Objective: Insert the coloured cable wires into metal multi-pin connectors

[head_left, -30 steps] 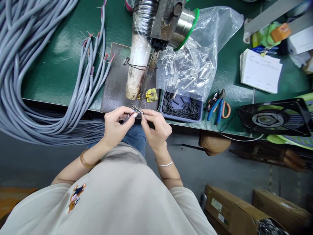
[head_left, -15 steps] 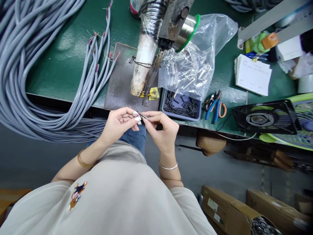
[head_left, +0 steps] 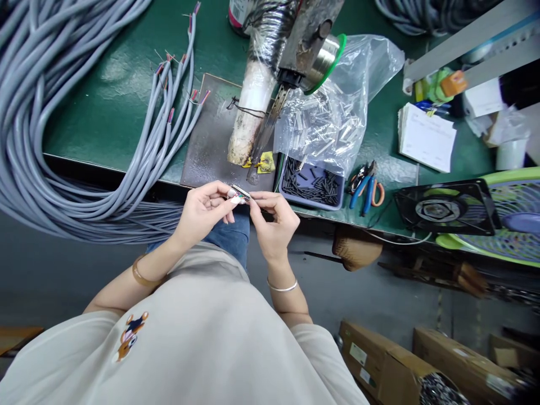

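A small multi-pin connector (head_left: 240, 193) with a dark row of contacts and bits of coloured wire is held in front of the bench edge. The thumb and fingers of my left hand (head_left: 205, 209) pinch its left end. My right hand (head_left: 273, 218) closes thumb and forefinger on its right end. Just beyond my hands lies a dark work plate (head_left: 206, 143). Above it a soldering iron (head_left: 270, 124) points downward beside a white tube (head_left: 248, 104), its tip near a yellow piece (head_left: 266, 163).
Thick bundles of grey cable (head_left: 25, 129), with stripped coloured ends, cover the left side. A purple tray (head_left: 312, 201) of small black pieces sits under a clear bag (head_left: 363, 73). Right of it are blue-handled pliers (head_left: 367, 194), a black fan (head_left: 447, 208) and a paper stack (head_left: 426, 138). A solder spool (head_left: 323, 62) stands behind.
The connector has turned between my fingers, so its row of contacts now faces up. My right hand has shifted slightly left, and the view has moved a little.
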A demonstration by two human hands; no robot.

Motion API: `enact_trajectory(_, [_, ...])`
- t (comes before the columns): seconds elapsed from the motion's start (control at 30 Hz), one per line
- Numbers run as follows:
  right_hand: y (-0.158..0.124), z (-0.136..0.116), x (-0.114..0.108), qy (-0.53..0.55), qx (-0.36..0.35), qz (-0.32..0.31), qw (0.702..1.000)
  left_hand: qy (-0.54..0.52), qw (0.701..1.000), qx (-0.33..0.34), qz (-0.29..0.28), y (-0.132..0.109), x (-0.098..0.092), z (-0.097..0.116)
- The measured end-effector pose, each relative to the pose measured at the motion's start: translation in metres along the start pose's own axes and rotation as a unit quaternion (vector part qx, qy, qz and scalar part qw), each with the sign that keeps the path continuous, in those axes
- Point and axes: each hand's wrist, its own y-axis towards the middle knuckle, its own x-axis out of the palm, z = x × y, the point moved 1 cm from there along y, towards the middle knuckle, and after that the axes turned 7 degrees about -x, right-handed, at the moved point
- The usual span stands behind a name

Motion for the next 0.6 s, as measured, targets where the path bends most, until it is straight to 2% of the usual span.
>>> enact_trajectory(0.1, [-0.001,0.001,0.007,-0.040,-0.045,0.031,0.998,0.063,0.996,0.049,0.032,0.000,0.002,-0.003])
enact_trajectory(0.23, [0.004,0.003,0.012,-0.074,-0.106,0.032,0.991,0.141,0.979,0.121,0.085,0.004,0.003,-0.007])
enact_trajectory(0.37, [0.011,0.006,0.013,-0.067,-0.099,0.029,0.992,0.187,0.964,0.158,0.107,0.011,0.002,-0.007])
enact_trajectory(0.6, [0.018,0.010,0.015,-0.058,-0.101,0.026,0.993,0.207,0.957,0.163,0.118,0.018,0.003,-0.003])
